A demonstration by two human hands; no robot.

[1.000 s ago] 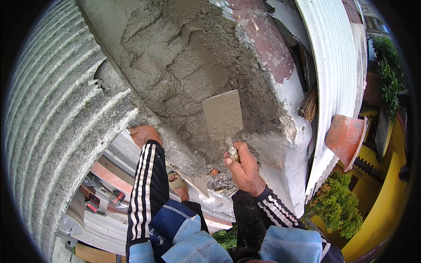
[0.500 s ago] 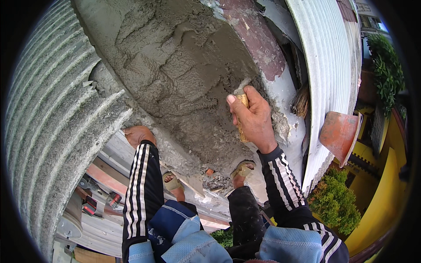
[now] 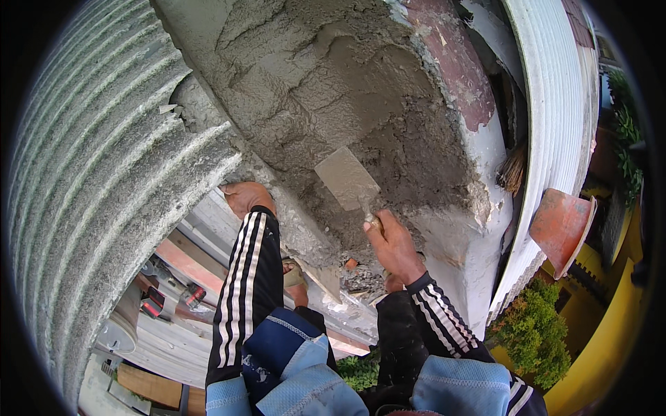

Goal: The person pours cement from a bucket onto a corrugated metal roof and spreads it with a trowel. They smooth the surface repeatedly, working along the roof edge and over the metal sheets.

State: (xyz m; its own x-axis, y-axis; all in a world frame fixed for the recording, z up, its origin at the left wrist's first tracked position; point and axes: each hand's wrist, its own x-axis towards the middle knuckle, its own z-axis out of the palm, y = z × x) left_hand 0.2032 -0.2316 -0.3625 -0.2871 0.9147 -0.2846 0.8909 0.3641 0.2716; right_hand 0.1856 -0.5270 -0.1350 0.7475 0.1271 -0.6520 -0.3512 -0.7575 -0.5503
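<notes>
Square, mortar-coated metal trowel point(image 3: 347, 178) lies mid-view over wet grey mortar point(image 3: 298, 104), right hand point(image 3: 397, 248) gripping its handle point(image 3: 374, 223) — apparently for blade control; left hand point(image 3: 250, 199) at 9 o'clock seemingly braces — fingers hidden, grip unclear.

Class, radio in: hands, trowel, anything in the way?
Right hand holding trowel. Left hand at concrete edge. Trowel over grey mortar. Reddish bucket off right, clear of trowel.

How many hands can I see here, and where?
2: the left hand, partly hidden, beside the concrete edge near the corrugated sheet; and the right hand, holding the trowel.
</notes>
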